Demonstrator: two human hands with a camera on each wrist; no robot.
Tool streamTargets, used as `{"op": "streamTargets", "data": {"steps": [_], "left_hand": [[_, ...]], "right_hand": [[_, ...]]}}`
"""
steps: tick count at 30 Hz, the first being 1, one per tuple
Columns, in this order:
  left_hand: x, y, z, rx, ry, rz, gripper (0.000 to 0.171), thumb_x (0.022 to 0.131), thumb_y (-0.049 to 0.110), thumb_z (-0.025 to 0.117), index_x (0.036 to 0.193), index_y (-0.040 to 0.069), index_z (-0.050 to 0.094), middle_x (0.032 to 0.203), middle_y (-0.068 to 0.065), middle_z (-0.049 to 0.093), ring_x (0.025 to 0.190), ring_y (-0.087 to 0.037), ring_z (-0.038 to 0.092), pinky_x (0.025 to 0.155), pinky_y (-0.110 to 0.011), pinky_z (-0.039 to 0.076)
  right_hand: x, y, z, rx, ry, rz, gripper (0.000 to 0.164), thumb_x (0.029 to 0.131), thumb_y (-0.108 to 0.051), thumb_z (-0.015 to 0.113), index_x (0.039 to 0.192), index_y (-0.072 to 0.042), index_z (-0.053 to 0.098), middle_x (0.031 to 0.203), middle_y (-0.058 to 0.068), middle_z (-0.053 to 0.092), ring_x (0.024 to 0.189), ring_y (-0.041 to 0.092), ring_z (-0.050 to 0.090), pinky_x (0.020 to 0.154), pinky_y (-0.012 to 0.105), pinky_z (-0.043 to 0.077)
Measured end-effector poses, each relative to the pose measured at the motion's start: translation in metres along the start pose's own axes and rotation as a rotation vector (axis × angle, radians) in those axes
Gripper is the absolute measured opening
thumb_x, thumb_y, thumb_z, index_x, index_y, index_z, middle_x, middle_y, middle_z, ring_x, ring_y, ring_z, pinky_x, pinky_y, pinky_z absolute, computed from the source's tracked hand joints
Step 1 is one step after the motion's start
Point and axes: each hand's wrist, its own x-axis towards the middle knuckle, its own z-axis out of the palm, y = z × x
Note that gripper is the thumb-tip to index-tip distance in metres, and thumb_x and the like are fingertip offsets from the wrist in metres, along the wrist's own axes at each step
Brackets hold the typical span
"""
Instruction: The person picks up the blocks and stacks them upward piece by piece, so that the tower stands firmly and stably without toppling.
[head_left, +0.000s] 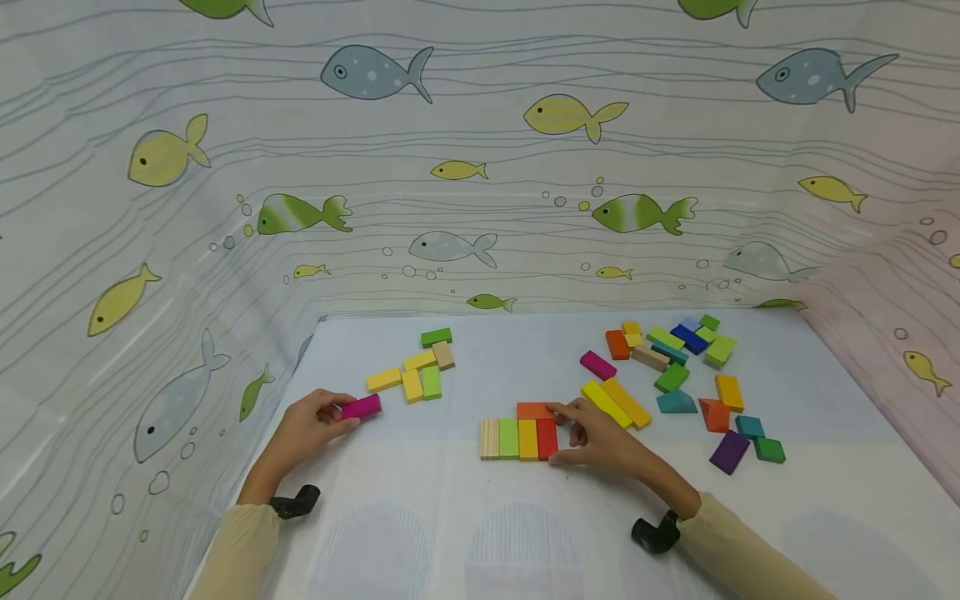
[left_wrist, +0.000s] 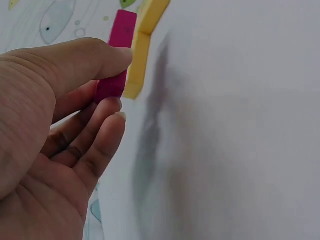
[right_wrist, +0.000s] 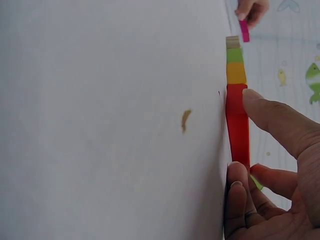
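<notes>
My left hand (head_left: 311,425) pinches a magenta block (head_left: 362,407) between thumb and fingers, at the left of the table. In the left wrist view the thumb presses the magenta block (left_wrist: 122,32) against the fingers. My right hand (head_left: 600,437) holds the right end of a row of upright-looking blocks: its thumb is at the near end of the red block (head_left: 547,439), its index finger at the orange block (head_left: 534,411) lying across behind. Left of the red block, touching side by side, are a yellow block (head_left: 528,439), a light green block (head_left: 508,439) and a wood-coloured block (head_left: 489,439).
Beyond my left hand lies a loose group of yellow blocks (head_left: 384,379), green blocks (head_left: 431,382) and a wooden block (head_left: 444,356). Several coloured blocks spread at the right, including a purple block (head_left: 729,452) and long yellow block (head_left: 606,404). A fish-patterned sheet (head_left: 480,200) rises behind the table.
</notes>
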Motion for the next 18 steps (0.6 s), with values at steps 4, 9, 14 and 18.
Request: {"op": "streamTargets", "data": {"steps": [4, 9, 14, 18], "left_hand": [[0.004, 0.014, 0.005, -0.052, 0.011, 0.085, 0.039, 0.086, 0.023, 0.086, 0.119, 0.007, 0.072, 0.103, -0.005, 0.065, 0.089, -0.021, 0.062, 0.073, -0.024, 0.053], [0.016, 0.043, 0.021, -0.094, -0.052, 0.146, 0.037, 0.087, 0.018, 0.085, 0.12, 0.009, 0.073, 0.102, -0.002, 0.063, 0.089, -0.019, 0.062, 0.078, -0.026, 0.054], [0.032, 0.075, 0.047, -0.084, -0.121, 0.245, 0.033, 0.086, 0.015, 0.085, 0.117, 0.012, 0.075, 0.097, 0.002, 0.062, 0.086, -0.014, 0.061, 0.08, -0.031, 0.055], [0.043, 0.099, 0.067, -0.068, -0.164, 0.324, 0.031, 0.086, 0.015, 0.085, 0.115, 0.012, 0.075, 0.096, 0.004, 0.062, 0.084, -0.012, 0.06, 0.077, -0.029, 0.053]], "right_hand": [[0.0, 0.003, 0.0, -0.008, 0.006, -0.029, 0.079, 0.082, -0.029, 0.089, 0.149, -0.008, 0.054, 0.112, 0.005, 0.056, 0.082, 0.016, 0.053, 0.072, 0.022, 0.051], [0.0, 0.003, 0.001, -0.011, 0.006, -0.023, 0.079, 0.082, -0.03, 0.089, 0.15, -0.008, 0.054, 0.111, 0.003, 0.055, 0.082, 0.015, 0.053, 0.072, 0.022, 0.051], [-0.001, 0.004, 0.002, -0.021, 0.008, -0.026, 0.079, 0.082, -0.03, 0.089, 0.15, -0.009, 0.054, 0.112, 0.002, 0.055, 0.082, 0.014, 0.053, 0.073, 0.022, 0.051], [-0.001, 0.003, 0.002, -0.018, 0.01, -0.028, 0.079, 0.083, -0.03, 0.089, 0.15, -0.009, 0.054, 0.112, 0.004, 0.056, 0.082, 0.014, 0.053, 0.073, 0.022, 0.051]]}}
